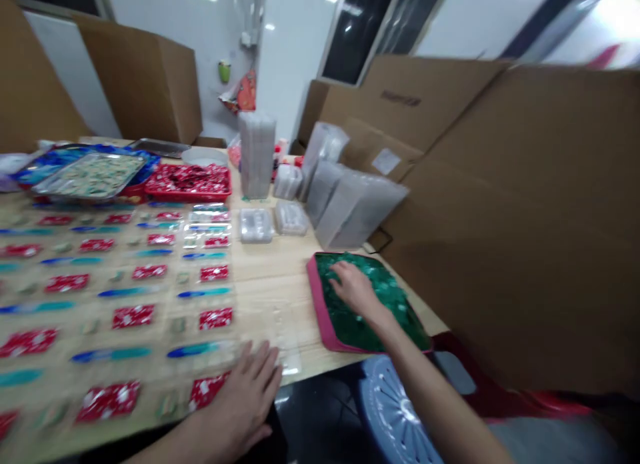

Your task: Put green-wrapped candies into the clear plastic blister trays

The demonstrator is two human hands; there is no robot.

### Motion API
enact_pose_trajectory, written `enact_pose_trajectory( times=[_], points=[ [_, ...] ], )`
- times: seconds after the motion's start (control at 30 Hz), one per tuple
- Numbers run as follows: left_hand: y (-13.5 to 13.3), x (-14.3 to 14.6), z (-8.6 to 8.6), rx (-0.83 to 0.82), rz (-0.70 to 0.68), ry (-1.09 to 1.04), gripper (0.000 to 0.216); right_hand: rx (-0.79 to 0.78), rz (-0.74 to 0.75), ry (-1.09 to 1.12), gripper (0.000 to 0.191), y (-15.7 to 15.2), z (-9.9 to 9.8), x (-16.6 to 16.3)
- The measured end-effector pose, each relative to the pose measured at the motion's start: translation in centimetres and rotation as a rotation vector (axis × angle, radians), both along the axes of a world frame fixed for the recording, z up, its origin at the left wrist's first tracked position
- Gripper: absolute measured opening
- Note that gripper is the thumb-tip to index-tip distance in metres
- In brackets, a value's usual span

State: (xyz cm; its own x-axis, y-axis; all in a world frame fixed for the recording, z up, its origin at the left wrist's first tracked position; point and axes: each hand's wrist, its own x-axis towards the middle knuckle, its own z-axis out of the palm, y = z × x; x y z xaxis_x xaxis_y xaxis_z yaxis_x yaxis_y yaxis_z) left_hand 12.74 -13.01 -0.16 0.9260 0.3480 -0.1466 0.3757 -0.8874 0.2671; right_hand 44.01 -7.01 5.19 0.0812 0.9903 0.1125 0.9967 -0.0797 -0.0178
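My left hand lies with fingers spread at the table's front edge. It touches a clear plastic tray and is beside a red patterned packet. My right hand reaches over a pink-rimmed bin filled with small green shiny pieces. Its fingers are bent down towards the pieces, with the thumb apart from them; I see nothing held. Rows of clear trays cover the left of the table, holding red packets, blue-and-teal pen-like items and small greenish pieces.
Stacked clear plastic cases stand at the back, with more leaning cases to their right. A red basket of packets and a metal tray sit back left. Cardboard walls the right; a blue stool stands below.
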Motion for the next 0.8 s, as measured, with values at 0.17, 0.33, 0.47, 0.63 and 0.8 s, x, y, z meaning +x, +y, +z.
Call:
enact_pose_trajectory(
  times=[0.17,0.33,0.47,0.63,0.8],
  points=[
    [-0.9,0.1,2.1,0.068,-0.012,-0.102,0.068,-0.066,-0.033,-0.164,0.014,2.4,-2.9,1.4],
    [-0.7,1.4,2.7,0.076,0.011,-0.111,0.066,-0.042,0.031,-0.197,0.02,1.8,-3.1,1.6],
    [-0.1,2.3,2.0,0.052,0.023,-0.102,0.067,-0.044,0.02,-0.118,0.022,1.0,-1.6,1.0],
    [1.0,2.9,1.5,-0.099,0.045,0.009,0.076,0.142,-0.077,0.677,0.019,-0.2,0.2,0.0],
    [1.5,3.6,1.4,-0.195,0.088,0.198,0.084,0.059,-0.087,1.639,0.029,-1.1,1.5,-3.6]
  ],
)
